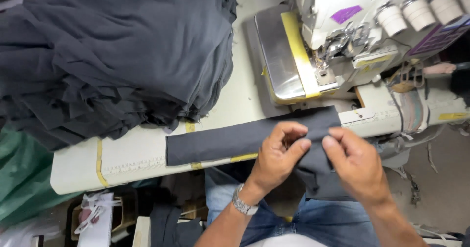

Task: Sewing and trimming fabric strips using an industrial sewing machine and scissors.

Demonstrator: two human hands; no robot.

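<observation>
**Both hands pinched on the dark strip at the table's edge**

Your left hand [279, 156] is curled tight, thumb and fingers pinched closed on the dark strip of cloth [235, 140], right where it hangs over the front edge of the table [147, 154]. Your right hand [355, 163] sits just beside it, fingertips nearly touching the left thumb, and it's pinched down on the same strip too. No gap in either grip that I can see.

The strip itself lies flat along the front of the table, running leftward from your hands, with its right end reaching up toward the sewing machine [352, 36]. Below your hands more dark cloth hangs down over your lap, against your jeans [318, 222].

There's a wristwatch [243, 204] on your left wrist. The machine stands at the back right, its metal plate [276, 56] edged with yellow tape, well apart from your fingers. A big stack of dark cloth [117, 51] fills the left half of the table, near the strip's far end but not touching it.
</observation>
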